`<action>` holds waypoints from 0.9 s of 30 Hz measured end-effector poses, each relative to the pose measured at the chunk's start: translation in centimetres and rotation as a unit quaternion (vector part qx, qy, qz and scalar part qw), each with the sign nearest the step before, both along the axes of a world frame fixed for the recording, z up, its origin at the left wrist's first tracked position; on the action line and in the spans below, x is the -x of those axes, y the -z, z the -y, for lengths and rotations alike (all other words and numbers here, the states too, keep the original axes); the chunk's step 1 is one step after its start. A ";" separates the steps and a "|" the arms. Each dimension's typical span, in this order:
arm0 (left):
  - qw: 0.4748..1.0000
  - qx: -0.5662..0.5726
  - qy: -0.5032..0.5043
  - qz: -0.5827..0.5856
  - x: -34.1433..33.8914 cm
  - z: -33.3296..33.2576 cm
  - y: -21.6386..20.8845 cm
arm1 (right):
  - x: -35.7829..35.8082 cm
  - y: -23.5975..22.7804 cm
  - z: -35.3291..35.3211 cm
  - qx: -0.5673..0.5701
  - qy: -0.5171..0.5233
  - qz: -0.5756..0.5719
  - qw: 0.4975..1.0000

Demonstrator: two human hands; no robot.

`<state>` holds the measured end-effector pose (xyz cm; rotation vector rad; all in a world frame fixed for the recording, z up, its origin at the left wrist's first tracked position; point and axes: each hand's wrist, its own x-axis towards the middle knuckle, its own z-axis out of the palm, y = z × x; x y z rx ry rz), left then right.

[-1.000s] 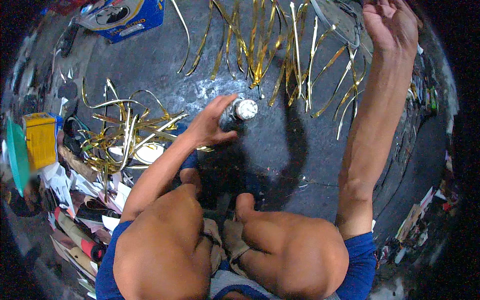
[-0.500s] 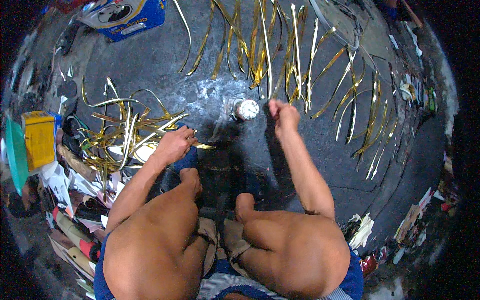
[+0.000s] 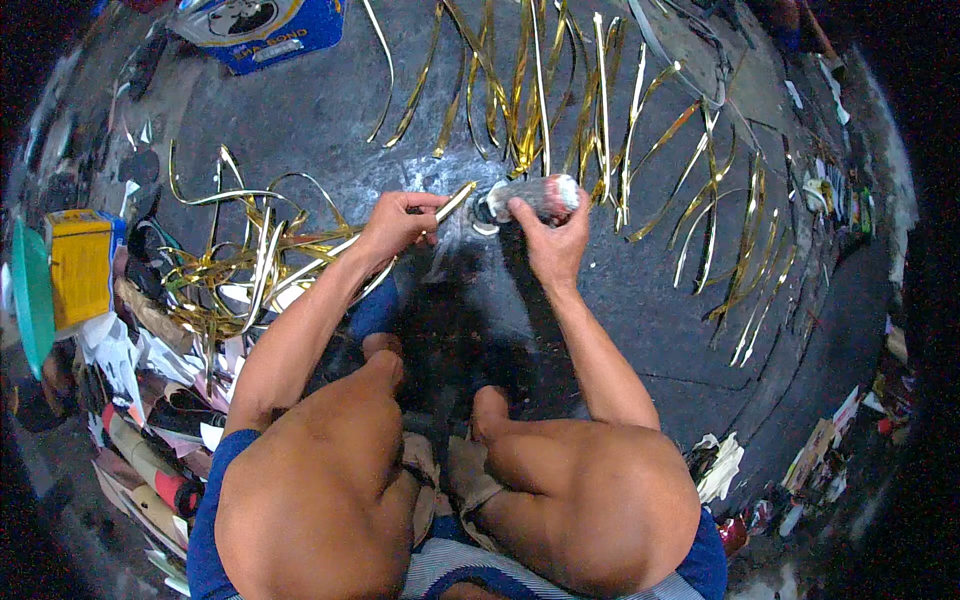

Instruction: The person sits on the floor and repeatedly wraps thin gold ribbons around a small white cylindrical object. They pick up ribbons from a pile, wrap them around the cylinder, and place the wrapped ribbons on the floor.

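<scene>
Near the middle, my left hand (image 3: 402, 222) pinches a narrow shiny gold strip (image 3: 455, 203). The strip's free end points up and right, towards the cylinder. My right hand (image 3: 553, 235) is closed around a stubby grey cylinder (image 3: 530, 198) with a whitish, reddish-stained end; its exact kind is unclear. The cylinder lies tilted on its side, its left end over a small round dark-and-white piece (image 3: 485, 214) on the floor. Left of my left hand is a tangled heap of gold strips (image 3: 255, 260). Farther off, several gold strips (image 3: 520, 90) lie spread out side by side.
A blue tin (image 3: 270, 35) stands at the far left. At the left edge are a yellow-and-blue tin (image 3: 82, 268) and a green round object (image 3: 33, 300). Paper and material scraps (image 3: 120, 365) litter the left side; more scraps (image 3: 722, 465) lie at right.
My left hand has moved up and right from the heap with a gold strip. My right hand has taken hold of the cylinder, which stood upright before, and tilted it.
</scene>
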<state>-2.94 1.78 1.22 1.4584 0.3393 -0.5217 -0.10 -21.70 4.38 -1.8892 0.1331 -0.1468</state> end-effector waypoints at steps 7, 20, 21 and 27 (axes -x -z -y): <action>0.962 0.231 -0.050 -0.139 0.8 1.5 -1.5 | 1.9 -2.5 -2.1 -0.013 -0.056 -0.006 0.998; 0.986 -0.091 0.128 0.047 -2.0 1.3 0.9 | 0.6 -1.0 5.2 0.105 0.076 0.019 0.991; 0.983 -0.121 0.127 0.054 -2.1 1.3 2.1 | 0.4 -0.8 4.8 0.079 0.051 0.025 0.995; 0.952 -0.265 0.143 0.057 -3.0 2.1 4.8 | 0.9 -0.4 0.6 0.063 -0.070 -0.038 0.995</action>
